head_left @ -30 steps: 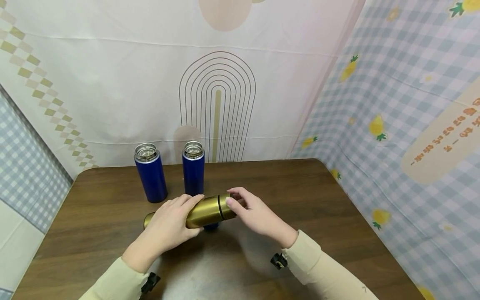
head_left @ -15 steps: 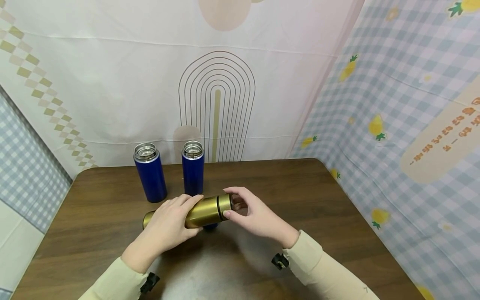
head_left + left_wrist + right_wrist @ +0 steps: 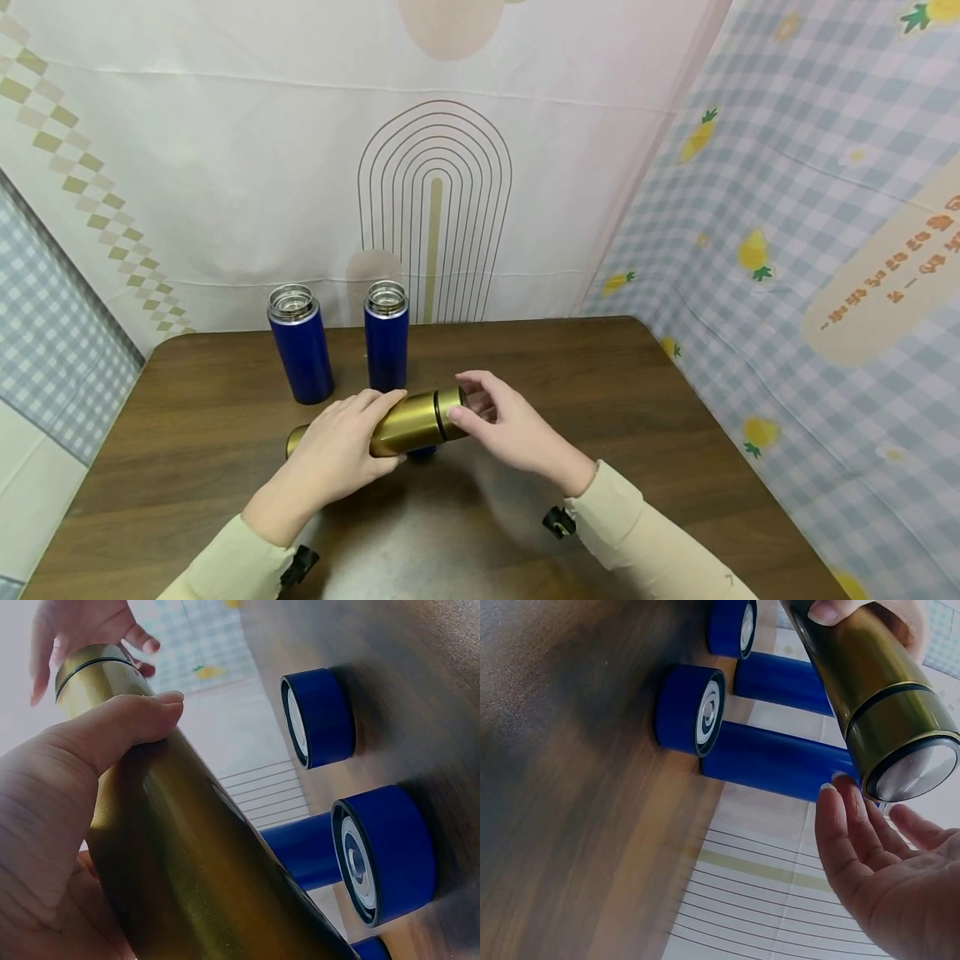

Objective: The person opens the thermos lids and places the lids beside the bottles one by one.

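A gold thermos flask [image 3: 408, 425] with a black ring below its lid [image 3: 900, 727] is held tilted nearly sideways above the table. My left hand [image 3: 337, 446] grips its body, the thumb lying across it in the left wrist view. My right hand [image 3: 517, 425] is at the lid end, fingers spread and loosely curved around it, not clasping it. The right wrist view shows the lid's silver top close to these fingers. Two blue bottle lids, one [image 3: 386, 855] and another [image 3: 319, 718], lie on the table beneath the flask, mostly hidden from the head view.
Two lidless blue bottles, one [image 3: 302, 354] at left and one [image 3: 387, 342] nearer the middle, stand upright behind the flask. The brown wooden table [image 3: 600, 375] reaches a white patterned cloth [image 3: 262, 167] at the back and a checked cloth [image 3: 810, 183] at the right.
My right hand shifts slightly about the lid: its fingers draw back, then reopen with the thumb over the lid's near side. The left hand and the flask stay almost still.
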### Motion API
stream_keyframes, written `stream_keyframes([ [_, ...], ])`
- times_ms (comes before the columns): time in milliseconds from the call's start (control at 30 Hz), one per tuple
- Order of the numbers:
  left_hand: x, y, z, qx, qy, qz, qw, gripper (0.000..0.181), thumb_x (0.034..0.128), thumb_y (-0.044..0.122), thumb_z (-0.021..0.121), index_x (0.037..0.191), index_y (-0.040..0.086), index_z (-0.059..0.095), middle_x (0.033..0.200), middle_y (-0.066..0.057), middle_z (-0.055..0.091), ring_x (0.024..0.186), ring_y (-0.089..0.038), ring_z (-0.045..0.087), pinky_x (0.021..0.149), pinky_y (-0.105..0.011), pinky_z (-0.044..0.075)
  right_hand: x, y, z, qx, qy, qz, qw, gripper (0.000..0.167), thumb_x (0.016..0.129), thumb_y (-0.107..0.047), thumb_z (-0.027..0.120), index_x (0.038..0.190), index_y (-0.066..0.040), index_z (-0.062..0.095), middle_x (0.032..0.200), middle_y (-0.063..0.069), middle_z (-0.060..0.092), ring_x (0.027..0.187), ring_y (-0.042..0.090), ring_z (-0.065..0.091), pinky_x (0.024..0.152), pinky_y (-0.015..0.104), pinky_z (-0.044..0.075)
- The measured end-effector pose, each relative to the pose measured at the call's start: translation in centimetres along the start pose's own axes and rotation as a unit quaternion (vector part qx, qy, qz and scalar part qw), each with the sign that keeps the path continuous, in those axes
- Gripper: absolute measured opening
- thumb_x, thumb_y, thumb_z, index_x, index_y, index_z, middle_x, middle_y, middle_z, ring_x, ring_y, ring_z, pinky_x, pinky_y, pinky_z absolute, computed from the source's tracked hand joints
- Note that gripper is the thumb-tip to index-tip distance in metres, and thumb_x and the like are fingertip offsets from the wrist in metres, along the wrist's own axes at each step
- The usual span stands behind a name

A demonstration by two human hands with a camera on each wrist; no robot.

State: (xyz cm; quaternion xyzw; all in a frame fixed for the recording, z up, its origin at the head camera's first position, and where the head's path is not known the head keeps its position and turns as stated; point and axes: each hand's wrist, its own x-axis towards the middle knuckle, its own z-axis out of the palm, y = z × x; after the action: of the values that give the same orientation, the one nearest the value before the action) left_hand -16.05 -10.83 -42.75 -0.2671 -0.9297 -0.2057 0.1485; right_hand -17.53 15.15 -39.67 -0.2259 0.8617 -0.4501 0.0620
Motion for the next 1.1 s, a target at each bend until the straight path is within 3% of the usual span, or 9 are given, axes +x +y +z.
stream_keyframes([
  [200,-0.01,-0.02,-0.09,0.003,-0.004,-0.002,1.0000,0.081,0.0657,0.042,0.084,0.136,0.018,0.053,0.109,-0.001,0.061,0.084,-0.019,0.057,0.074,-0.039,0.046,0.12,0.06,0.02,-0.004,-0.009,0.008,0.9999,0.048,0.093,-0.047,0.060,0.131,-0.020,0.052,0.113,-0.004,0.060,0.089,0.011,0.061,0.074,0.031,0.053],
  [467,-0.03,-0.08,-0.15,0.004,-0.004,-0.003,1.0000,0.081,0.0653,0.041,0.085,0.136,0.018,0.053,0.109,-0.001,0.061,0.085,-0.020,0.058,0.074,-0.040,0.047,0.01,0.11,-0.10,0.014,-0.022,-0.005,0.9996,0.051,0.091,-0.044,0.064,0.134,-0.022,0.049,0.109,-0.002,0.061,0.091,0.014,0.062,0.077,0.034,0.053],
  [700,-0.16,-0.10,-0.28,0.000,-0.004,-0.010,0.9999,0.080,0.0653,0.040,0.085,0.135,0.017,0.053,0.108,-0.001,0.061,0.085,-0.020,0.058,0.075,-0.040,0.047,-0.14,0.44,-0.04,0.055,-0.046,-0.038,0.9967,0.056,0.091,-0.030,0.068,0.139,-0.029,0.041,0.124,0.004,0.053,0.100,0.020,0.062,0.081,0.036,0.054],
  [900,-0.19,-0.12,-0.21,-0.002,-0.001,-0.008,1.0000,0.080,0.0654,0.040,0.084,0.135,0.017,0.054,0.108,-0.001,0.061,0.084,-0.020,0.058,0.074,-0.040,0.047,0.00,0.14,-0.02,0.038,-0.019,-0.028,0.9987,0.057,0.090,-0.035,0.068,0.140,-0.027,0.040,0.132,0.000,0.049,0.105,0.016,0.058,0.086,0.036,0.051],
  [1100,-0.23,-0.12,-0.08,-0.002,-0.002,-0.008,1.0000,0.080,0.0653,0.041,0.084,0.136,0.017,0.054,0.108,-0.001,0.061,0.085,-0.019,0.058,0.074,-0.039,0.047,0.14,-0.01,-0.04,0.022,-0.010,0.001,0.9997,0.050,0.092,-0.042,0.063,0.136,-0.023,0.046,0.125,-0.004,0.053,0.102,0.013,0.059,0.085,0.038,0.050],
])
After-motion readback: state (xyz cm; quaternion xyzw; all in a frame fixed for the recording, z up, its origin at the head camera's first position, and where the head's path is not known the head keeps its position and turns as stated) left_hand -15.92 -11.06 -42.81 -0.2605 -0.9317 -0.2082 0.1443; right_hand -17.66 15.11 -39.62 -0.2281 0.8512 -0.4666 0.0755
